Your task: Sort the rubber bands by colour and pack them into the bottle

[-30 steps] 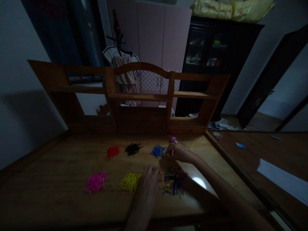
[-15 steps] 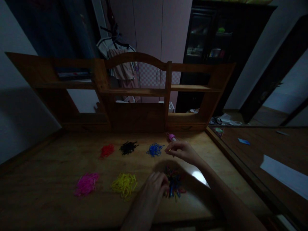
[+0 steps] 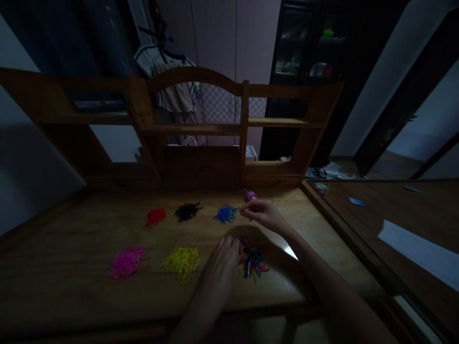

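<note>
On the wooden desk lie sorted heaps of small coloured bands: red, black, blue, pink and yellow. A mixed-colour heap lies in front of me. My left hand rests at the left edge of the mixed heap, fingers curled onto it. My right hand hovers just right of the blue heap, its fingers pinched on a small thing I cannot make out.
A small pink object sits behind my right hand. A wooden shelf unit stands along the desk's back edge. To the right, another wooden surface carries white paper and a blue card. The room is dim.
The view has tilted slightly. My right hand has stayed pinched by the blue heap, drifting a little toward it. My left hand has shifted along the mixed heap's left edge.
</note>
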`<action>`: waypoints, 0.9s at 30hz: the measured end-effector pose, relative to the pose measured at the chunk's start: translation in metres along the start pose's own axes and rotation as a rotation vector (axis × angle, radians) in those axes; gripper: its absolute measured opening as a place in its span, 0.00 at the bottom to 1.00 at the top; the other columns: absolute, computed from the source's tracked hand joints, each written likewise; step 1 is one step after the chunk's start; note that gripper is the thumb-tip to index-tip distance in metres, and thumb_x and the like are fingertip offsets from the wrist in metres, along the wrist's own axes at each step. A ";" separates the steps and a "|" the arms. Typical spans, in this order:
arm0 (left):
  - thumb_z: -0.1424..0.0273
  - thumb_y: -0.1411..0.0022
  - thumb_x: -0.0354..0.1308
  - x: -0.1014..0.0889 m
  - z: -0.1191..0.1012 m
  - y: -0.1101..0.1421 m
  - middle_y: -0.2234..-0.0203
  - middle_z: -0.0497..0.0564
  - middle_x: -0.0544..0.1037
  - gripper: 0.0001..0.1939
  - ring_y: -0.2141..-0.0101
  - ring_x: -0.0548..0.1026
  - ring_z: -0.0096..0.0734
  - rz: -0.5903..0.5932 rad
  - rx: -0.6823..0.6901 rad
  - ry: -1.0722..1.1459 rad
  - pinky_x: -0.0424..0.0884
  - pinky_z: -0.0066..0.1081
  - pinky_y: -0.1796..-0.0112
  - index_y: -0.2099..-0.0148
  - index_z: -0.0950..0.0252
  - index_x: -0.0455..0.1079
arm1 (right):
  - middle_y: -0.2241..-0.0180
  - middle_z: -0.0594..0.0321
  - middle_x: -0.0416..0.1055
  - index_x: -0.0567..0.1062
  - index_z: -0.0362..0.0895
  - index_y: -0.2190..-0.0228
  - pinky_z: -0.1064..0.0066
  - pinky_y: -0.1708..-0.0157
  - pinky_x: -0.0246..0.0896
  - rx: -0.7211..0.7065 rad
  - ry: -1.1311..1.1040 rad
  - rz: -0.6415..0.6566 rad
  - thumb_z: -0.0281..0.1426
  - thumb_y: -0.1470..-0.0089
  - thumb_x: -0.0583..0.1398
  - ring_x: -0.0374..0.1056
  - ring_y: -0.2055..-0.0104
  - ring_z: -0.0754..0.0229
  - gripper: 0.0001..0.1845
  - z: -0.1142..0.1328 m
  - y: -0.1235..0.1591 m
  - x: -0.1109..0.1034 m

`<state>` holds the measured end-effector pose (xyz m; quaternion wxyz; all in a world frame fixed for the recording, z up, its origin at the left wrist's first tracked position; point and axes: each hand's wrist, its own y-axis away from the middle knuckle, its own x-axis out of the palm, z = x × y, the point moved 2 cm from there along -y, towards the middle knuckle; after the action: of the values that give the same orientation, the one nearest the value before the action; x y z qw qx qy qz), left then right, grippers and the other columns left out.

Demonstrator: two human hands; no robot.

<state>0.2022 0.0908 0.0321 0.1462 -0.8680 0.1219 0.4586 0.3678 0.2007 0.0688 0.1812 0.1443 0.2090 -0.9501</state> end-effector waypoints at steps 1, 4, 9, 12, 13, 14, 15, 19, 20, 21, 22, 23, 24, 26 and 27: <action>0.79 0.38 0.45 -0.001 -0.001 -0.001 0.61 0.53 0.69 0.08 0.57 0.66 0.39 -0.003 0.009 -0.009 0.63 0.38 0.55 0.63 0.63 0.64 | 0.71 0.59 0.76 0.80 0.42 0.66 0.72 0.73 0.64 0.000 -0.010 -0.005 0.42 0.49 0.65 0.69 0.73 0.63 0.16 -0.001 0.000 0.000; 0.78 0.38 0.46 -0.006 -0.002 -0.003 0.61 0.53 0.69 0.07 0.56 0.65 0.39 -0.033 0.006 0.006 0.63 0.38 0.55 0.63 0.63 0.63 | 0.71 0.60 0.76 0.80 0.42 0.66 0.72 0.74 0.64 0.001 -0.048 -0.031 0.42 0.50 0.66 0.69 0.74 0.64 0.16 -0.004 -0.001 0.000; 0.73 0.36 0.47 -0.019 -0.001 -0.005 0.66 0.51 0.70 0.05 0.61 0.69 0.36 -0.067 -0.083 0.247 0.63 0.34 0.59 0.66 0.62 0.61 | 0.69 0.58 0.77 0.80 0.42 0.66 0.72 0.74 0.65 0.005 -0.111 -0.035 0.41 0.50 0.66 0.69 0.73 0.64 0.15 -0.004 -0.002 -0.002; 0.70 0.36 0.49 -0.024 0.003 -0.007 0.70 0.49 0.72 0.03 0.66 0.71 0.33 -0.054 -0.163 0.497 0.65 0.31 0.63 0.63 0.62 0.63 | 0.69 0.58 0.77 0.81 0.42 0.66 0.72 0.73 0.65 0.008 -0.128 -0.029 0.40 0.50 0.67 0.69 0.73 0.64 0.14 -0.001 -0.002 -0.001; 0.69 0.36 0.49 -0.025 0.004 -0.007 0.71 0.48 0.73 0.04 0.67 0.72 0.32 -0.050 -0.178 0.595 0.65 0.31 0.64 0.61 0.63 0.64 | 0.70 0.58 0.77 0.81 0.42 0.66 0.72 0.73 0.65 0.012 -0.136 -0.022 0.40 0.50 0.67 0.69 0.73 0.64 0.14 0.000 -0.002 -0.001; 0.67 0.36 0.50 -0.026 0.005 -0.007 0.72 0.48 0.73 0.06 0.68 0.73 0.31 -0.049 -0.188 0.692 0.66 0.30 0.65 0.59 0.63 0.66 | 0.70 0.58 0.77 0.81 0.42 0.66 0.72 0.73 0.65 0.018 -0.144 -0.015 0.40 0.50 0.67 0.69 0.73 0.64 0.14 0.001 -0.002 0.000; 0.66 0.36 0.52 -0.026 0.006 -0.007 0.73 0.48 0.73 0.08 0.69 0.73 0.30 -0.047 -0.194 0.778 0.67 0.29 0.66 0.58 0.64 0.67 | 0.70 0.58 0.77 0.81 0.41 0.66 0.72 0.74 0.65 0.023 -0.150 -0.010 0.40 0.50 0.66 0.68 0.74 0.65 0.15 0.002 -0.002 0.000; 0.65 0.39 0.58 -0.028 0.008 -0.007 0.72 0.49 0.75 0.14 0.71 0.73 0.27 -0.015 -0.184 1.012 0.69 0.26 0.67 0.54 0.67 0.73 | 0.70 0.58 0.77 0.81 0.41 0.66 0.73 0.74 0.64 0.033 -0.150 -0.008 0.40 0.49 0.66 0.67 0.74 0.66 0.15 0.006 -0.002 0.001; 0.66 0.39 0.59 -0.028 0.008 -0.007 0.71 0.50 0.75 0.13 0.71 0.73 0.26 -0.017 -0.189 1.090 0.70 0.25 0.66 0.54 0.67 0.74 | 0.71 0.59 0.77 0.81 0.42 0.65 0.73 0.74 0.64 0.033 -0.151 -0.012 0.41 0.49 0.66 0.67 0.74 0.66 0.15 0.006 -0.002 0.000; 0.69 0.39 0.59 -0.027 0.008 -0.008 0.70 0.51 0.76 0.11 0.70 0.74 0.25 -0.026 -0.216 1.198 0.70 0.24 0.66 0.55 0.68 0.74 | 0.71 0.59 0.77 0.81 0.42 0.65 0.73 0.74 0.64 0.033 -0.153 -0.016 0.41 0.49 0.66 0.67 0.75 0.66 0.15 0.007 -0.002 0.000; 0.72 0.39 0.59 -0.026 0.009 -0.008 0.69 0.51 0.76 0.09 0.69 0.75 0.25 -0.044 -0.270 1.338 0.71 0.23 0.64 0.57 0.69 0.75 | 0.71 0.59 0.77 0.81 0.42 0.65 0.73 0.74 0.63 0.035 -0.152 -0.017 0.41 0.49 0.66 0.66 0.75 0.66 0.15 0.008 -0.002 0.000; 0.75 0.39 0.57 -0.023 0.009 -0.009 0.68 0.53 0.77 0.07 0.67 0.76 0.25 -0.057 -0.346 1.501 0.72 0.23 0.62 0.58 0.70 0.74 | 0.71 0.59 0.77 0.81 0.42 0.65 0.73 0.74 0.63 0.036 -0.148 -0.021 0.42 0.49 0.65 0.66 0.75 0.66 0.16 0.008 -0.001 -0.001; 0.78 0.38 0.55 -0.021 0.009 -0.009 0.66 0.55 0.77 0.08 0.64 0.77 0.27 -0.061 -0.433 1.669 0.73 0.24 0.59 0.59 0.71 0.74 | 0.71 0.59 0.76 0.81 0.42 0.66 0.72 0.75 0.62 0.037 -0.137 -0.025 0.42 0.49 0.65 0.65 0.76 0.66 0.16 0.009 -0.001 -0.001; 0.80 0.37 0.49 -0.018 0.008 -0.011 0.60 0.60 0.78 0.12 0.57 0.78 0.32 -0.069 -0.571 1.943 0.75 0.29 0.54 0.57 0.73 0.73 | 0.72 0.59 0.76 0.82 0.43 0.66 0.72 0.75 0.62 0.036 -0.092 -0.026 0.43 0.48 0.64 0.65 0.76 0.65 0.16 0.011 0.000 -0.001; 0.80 0.36 0.46 -0.017 0.008 -0.012 0.57 0.62 0.77 0.14 0.54 0.77 0.35 -0.079 -0.600 2.029 0.74 0.32 0.51 0.55 0.74 0.72 | 0.72 0.59 0.76 0.82 0.43 0.67 0.71 0.74 0.62 0.024 -0.060 -0.014 0.44 0.48 0.64 0.65 0.75 0.64 0.16 0.012 0.001 0.000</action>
<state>0.1911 0.1063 0.0438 -0.2296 -0.8486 0.0405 -0.4749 0.3656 0.1945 0.0793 0.1790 0.1165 0.1933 -0.9576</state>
